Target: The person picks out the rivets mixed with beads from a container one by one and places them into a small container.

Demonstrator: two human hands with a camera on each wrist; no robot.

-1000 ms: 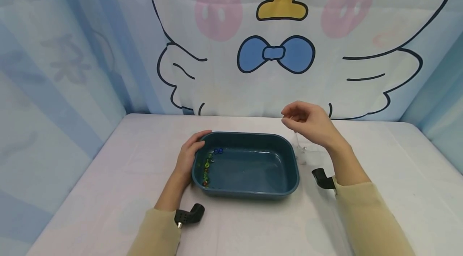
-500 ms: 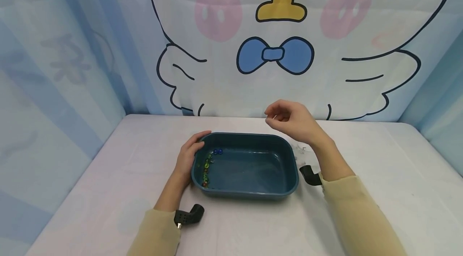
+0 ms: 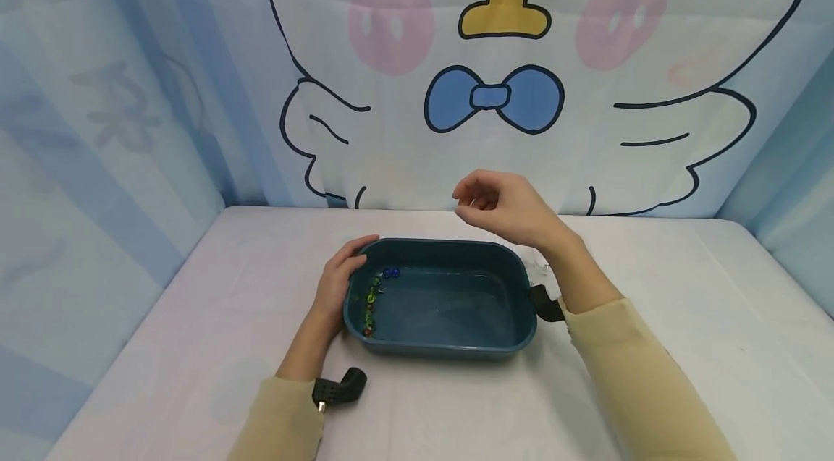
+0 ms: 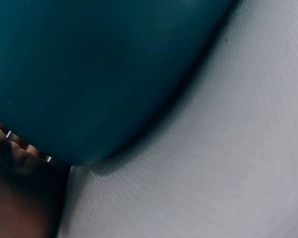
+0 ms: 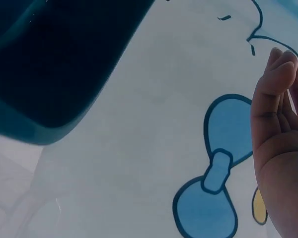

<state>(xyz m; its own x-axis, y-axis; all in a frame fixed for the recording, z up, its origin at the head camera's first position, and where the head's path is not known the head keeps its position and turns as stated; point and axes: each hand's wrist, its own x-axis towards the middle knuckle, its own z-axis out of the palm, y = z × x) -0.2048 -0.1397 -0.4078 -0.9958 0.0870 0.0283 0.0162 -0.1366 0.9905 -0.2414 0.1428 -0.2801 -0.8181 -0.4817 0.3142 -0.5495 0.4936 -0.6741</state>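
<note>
A dark teal rectangular basin [image 3: 449,309] stands on the table. Small glass marbles [image 3: 370,298], green, yellow and reddish-brown, line its left end, with blue marbles [image 3: 391,273] at the back left corner. My left hand [image 3: 335,284] rests on the basin's left end, fingers along the outer wall and thumb at the rim. Above and behind the basin's back right side, my right hand [image 3: 504,208] hovers with curled fingers, thumb close to the index fingertip. I cannot tell whether something small sits between them. The right wrist view shows this hand [image 5: 283,139] at the right edge.
Clear, see-through objects [image 3: 539,271] stand just right of the basin, partly behind the right forearm. The white-covered table [image 3: 684,316] extends on both sides. A cloth backdrop [image 3: 404,157] with a cartoon bird rises behind the table's far edge.
My right hand has moved left, from above the clear objects to behind the basin's back right rim, and slightly higher. The left hand, basin and marbles have stayed put.
</note>
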